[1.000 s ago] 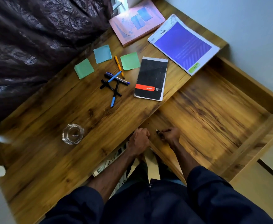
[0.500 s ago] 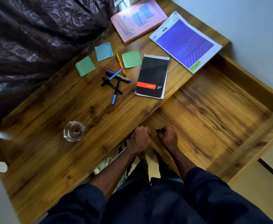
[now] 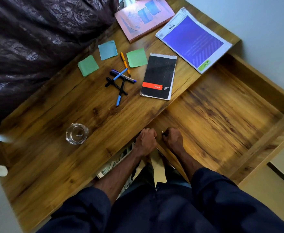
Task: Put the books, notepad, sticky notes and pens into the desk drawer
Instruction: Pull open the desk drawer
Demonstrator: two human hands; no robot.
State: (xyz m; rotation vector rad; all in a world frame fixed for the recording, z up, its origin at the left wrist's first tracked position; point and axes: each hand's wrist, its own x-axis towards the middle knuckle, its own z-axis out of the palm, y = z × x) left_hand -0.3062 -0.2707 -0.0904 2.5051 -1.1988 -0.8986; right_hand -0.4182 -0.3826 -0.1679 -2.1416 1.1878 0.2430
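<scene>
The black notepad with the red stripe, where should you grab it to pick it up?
Take the notepad by its long right edge, near the lower corner, coming from the side of the open drawer. It lies flat, so fingers need an edge to slip under, and that corner's pages look slightly fanned. The spiral is at the top, and pens lie close on the left.

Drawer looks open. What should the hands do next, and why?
Probably move the right hand to the black notepad, the nearest item. The drawer is pulled out with nothing in it, while books, sticky notes and pens all lie on the desk.
</scene>
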